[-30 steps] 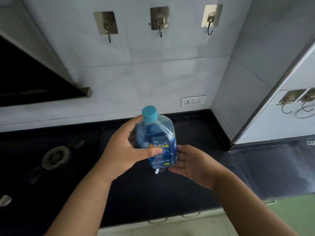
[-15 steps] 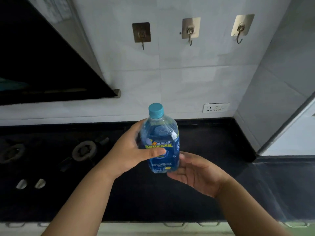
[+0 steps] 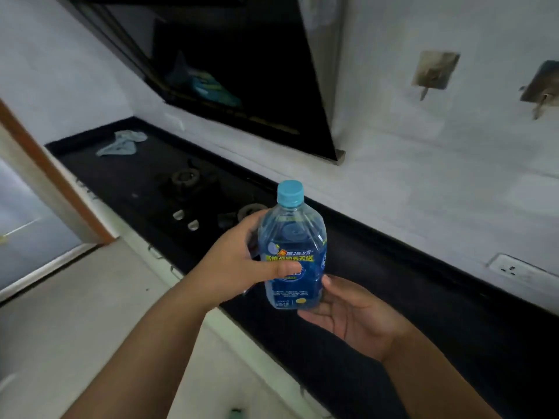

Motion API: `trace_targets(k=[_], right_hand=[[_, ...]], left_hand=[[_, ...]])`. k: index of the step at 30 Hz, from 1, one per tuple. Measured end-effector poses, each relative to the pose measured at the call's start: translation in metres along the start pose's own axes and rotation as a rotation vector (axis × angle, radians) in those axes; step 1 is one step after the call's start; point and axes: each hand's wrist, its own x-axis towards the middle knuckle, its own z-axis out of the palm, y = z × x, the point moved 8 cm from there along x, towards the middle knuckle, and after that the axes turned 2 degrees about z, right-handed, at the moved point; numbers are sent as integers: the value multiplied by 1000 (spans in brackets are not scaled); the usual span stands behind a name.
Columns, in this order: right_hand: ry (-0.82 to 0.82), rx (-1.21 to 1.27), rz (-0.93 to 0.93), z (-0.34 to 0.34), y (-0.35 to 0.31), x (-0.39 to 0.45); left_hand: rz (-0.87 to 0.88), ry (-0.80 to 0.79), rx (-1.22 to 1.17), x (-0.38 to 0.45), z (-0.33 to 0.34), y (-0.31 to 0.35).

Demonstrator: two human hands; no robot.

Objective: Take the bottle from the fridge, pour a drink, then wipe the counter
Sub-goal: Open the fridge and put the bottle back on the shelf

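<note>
1. Fingers (image 3: 254, 220) of the left hand (image 3: 239, 264) were curled round the back of the bottle (image 3: 292, 252), with the thumb pressed across the front of its label, a firm closed grip on the bottle's middle.
2. Under the bottle's base the right hand (image 3: 357, 316) lay palm up and loosely open, its fingertips touching the lower right edge of the bottle without closing on it.
3. Upright and held in the air above the front part of the black counter (image 3: 453, 313), the bottle was clear plastic with a blue label, and its light blue cap (image 3: 289, 192) was still on.
4. On the counter behind the hands sat a gas hob (image 3: 193, 189) with two burners and two knobs at its front edge.
5. Far off at the left end of the counter, well apart from the bottle, lay a crumpled pale cloth (image 3: 121, 143).
6. Above the hob hung a dark slanted range hood (image 3: 242, 71); two metal wall hooks (image 3: 435, 71) and a white socket (image 3: 511, 269) were on the tiled wall to the right.
</note>
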Motion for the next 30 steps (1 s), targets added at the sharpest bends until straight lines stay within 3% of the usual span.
trace_targets(k=[13,30], right_hand=[[-286,-125,280,165,74,76],[-690,-315,618,502,276,158]], left_hand=[[-161,563,60,-191,-136,-10],[-290,1174,164,-515,-342,-29]])
